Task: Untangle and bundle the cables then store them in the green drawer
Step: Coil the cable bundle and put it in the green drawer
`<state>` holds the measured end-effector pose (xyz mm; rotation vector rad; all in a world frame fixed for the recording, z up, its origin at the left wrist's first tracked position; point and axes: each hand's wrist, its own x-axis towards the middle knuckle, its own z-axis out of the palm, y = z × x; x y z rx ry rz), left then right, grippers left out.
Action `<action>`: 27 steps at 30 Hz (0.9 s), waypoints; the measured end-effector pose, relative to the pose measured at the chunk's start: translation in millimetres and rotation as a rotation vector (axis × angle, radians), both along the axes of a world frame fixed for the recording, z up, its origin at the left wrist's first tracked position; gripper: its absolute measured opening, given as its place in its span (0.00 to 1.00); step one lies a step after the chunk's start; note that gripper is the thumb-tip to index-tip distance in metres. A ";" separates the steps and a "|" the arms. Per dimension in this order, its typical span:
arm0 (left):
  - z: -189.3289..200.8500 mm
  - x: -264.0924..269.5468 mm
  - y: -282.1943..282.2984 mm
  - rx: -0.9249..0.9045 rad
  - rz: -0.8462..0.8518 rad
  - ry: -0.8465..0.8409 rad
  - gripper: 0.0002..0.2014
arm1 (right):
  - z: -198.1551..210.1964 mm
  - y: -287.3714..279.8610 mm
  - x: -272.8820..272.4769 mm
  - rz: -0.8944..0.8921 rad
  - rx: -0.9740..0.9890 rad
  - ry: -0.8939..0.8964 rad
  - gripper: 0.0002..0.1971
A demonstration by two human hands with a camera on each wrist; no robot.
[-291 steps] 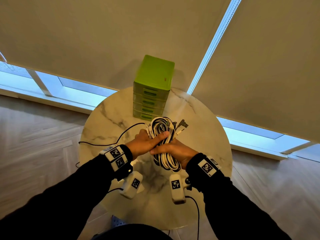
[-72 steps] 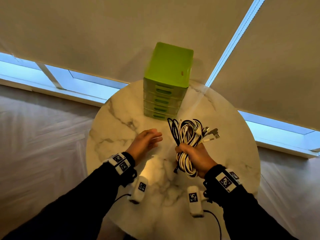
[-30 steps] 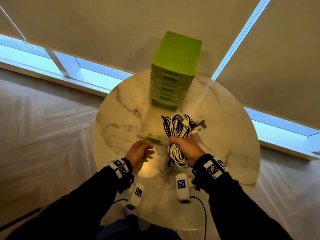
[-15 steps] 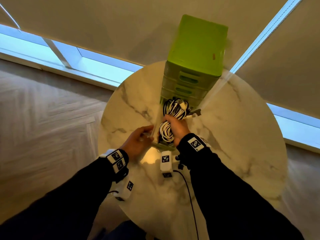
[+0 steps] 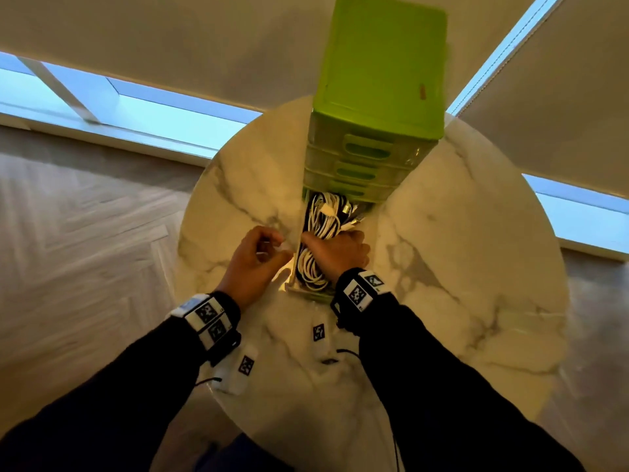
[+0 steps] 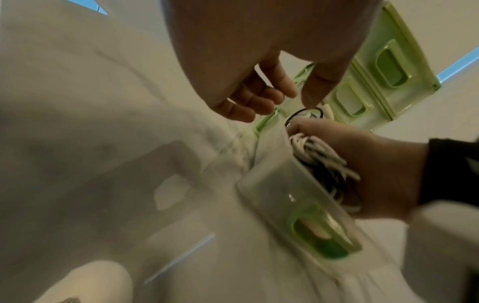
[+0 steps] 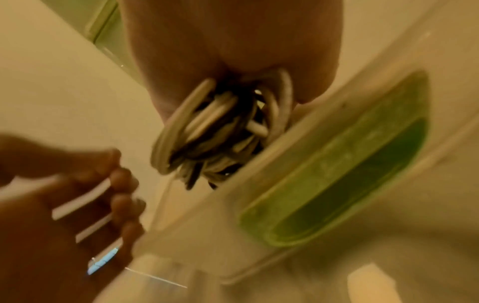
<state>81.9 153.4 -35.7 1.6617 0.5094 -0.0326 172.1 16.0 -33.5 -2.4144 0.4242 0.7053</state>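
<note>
A green drawer unit (image 5: 381,63) stands at the far side of the round marble table (image 5: 459,267). Its bottom drawer (image 5: 308,294) is pulled out toward me. My right hand (image 5: 337,247) grips the coiled bundle of white and black cables (image 5: 323,226) and holds it down inside that drawer. The right wrist view shows the bundle (image 7: 215,131) just behind the drawer front (image 7: 337,184). My left hand (image 5: 272,247) hovers at the drawer's left wall with fingers loosely curled, holding nothing. The left wrist view shows the bundle (image 6: 318,155) under my right hand (image 6: 362,164).
The upper drawers (image 5: 367,153) are closed. Small white tagged units (image 5: 318,335) hang under both wrists on thin black leads. Behind the table are beige blinds and low window strips (image 5: 153,114). Wooden floor (image 5: 85,250) lies to the left.
The bottom drawer has come out toward me. My right hand has carried the cable bundle forward and down into it. My left hand has moved beside the drawer.
</note>
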 end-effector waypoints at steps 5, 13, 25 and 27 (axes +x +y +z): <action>19.1 56.8 -14.7 0.204 -0.185 -0.139 0.09 | -5.1 -0.7 -2.0 0.120 -0.076 -0.070 0.41; 11.8 98.0 -38.1 0.402 -0.315 -0.044 0.21 | -2.4 -12.0 -0.1 0.181 -0.028 0.074 0.40; 7.8 121.2 -61.9 0.481 -0.483 0.045 0.14 | 9.3 -40.7 -31.6 0.046 0.238 -0.239 0.38; 7.7 120.5 -60.4 0.480 -0.527 0.031 0.09 | 7.0 -41.8 -37.5 0.150 0.214 -0.349 0.36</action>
